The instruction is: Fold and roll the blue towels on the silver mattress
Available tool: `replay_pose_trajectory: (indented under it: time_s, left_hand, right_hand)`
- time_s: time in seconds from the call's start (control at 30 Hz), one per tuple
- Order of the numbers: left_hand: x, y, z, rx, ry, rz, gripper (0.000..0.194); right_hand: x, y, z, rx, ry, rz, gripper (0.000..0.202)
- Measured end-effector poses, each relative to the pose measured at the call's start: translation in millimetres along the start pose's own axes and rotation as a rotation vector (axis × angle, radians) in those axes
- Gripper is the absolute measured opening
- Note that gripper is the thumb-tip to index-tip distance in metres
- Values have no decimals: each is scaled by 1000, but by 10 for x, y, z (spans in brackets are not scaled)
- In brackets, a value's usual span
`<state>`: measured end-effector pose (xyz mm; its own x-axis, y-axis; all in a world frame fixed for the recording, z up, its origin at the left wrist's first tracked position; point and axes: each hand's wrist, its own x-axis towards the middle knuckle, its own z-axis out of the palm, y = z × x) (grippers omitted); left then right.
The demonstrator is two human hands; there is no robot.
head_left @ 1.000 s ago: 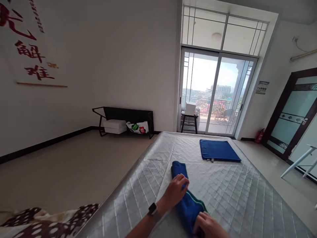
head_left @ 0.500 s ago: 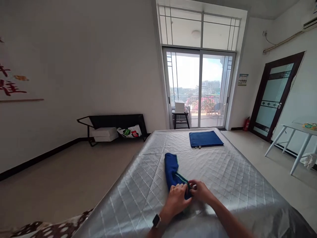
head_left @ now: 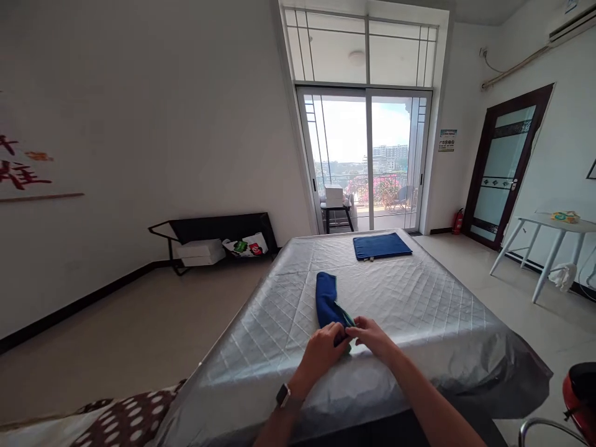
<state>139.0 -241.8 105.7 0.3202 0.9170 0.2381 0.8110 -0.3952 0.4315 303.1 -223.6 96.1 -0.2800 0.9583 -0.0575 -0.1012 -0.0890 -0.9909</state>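
A folded blue cloth with a green edge (head_left: 327, 301) lies lengthwise on the silver quilted cover of a bed (head_left: 419, 298). My left hand (head_left: 322, 351), with a watch on its wrist, and my right hand (head_left: 371, 336) meet at the cloth's near end and both pinch it. A second blue cloth (head_left: 381, 245), folded flat into a rectangle, lies at the far end of the bed, apart from my hands.
A black low rack (head_left: 218, 231) with a white box and a bag stands by the left wall. A stool with a box (head_left: 336, 205) is at the sliding glass door. A white table (head_left: 549, 233) stands right. A spotted fabric (head_left: 116, 422) lies bottom left.
My hands have come together at the cloth's near end; the left one slid back from its middle. The view has pulled back and turned right, showing more of the bed's near edge.
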Motion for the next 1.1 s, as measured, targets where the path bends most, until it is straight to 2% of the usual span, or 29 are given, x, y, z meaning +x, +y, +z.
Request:
replay_pose_trajectory:
  time_s: [0.17, 0.37, 0.53, 0.77, 0.97, 1.1]
  left_hand:
    - [-66, 122, -91, -281, 117, 67, 20]
    - [27, 318, -127, -653, 111, 89, 36]
    - [54, 496, -189, -708, 106, 119, 38]
    - [83, 779, -368, -551, 47, 79, 40]
    - [96, 852, -495, -791, -127, 97, 38]
    - [121, 882, -527, -896, -64, 51, 38]
  right_hand:
    - [-163, -224, 84, 242, -66, 29, 49]
    - [-225, -332, 39, 354, -131, 11, 50]
    - [-331, -388, -20, 515, -137, 29, 53]
    - [-528, -505, -2, 437, -72, -50, 52]
    - [-608, -550, -3, 459, -54, -88, 58]
    - [-595, -553, 14, 447, -39, -123, 56]
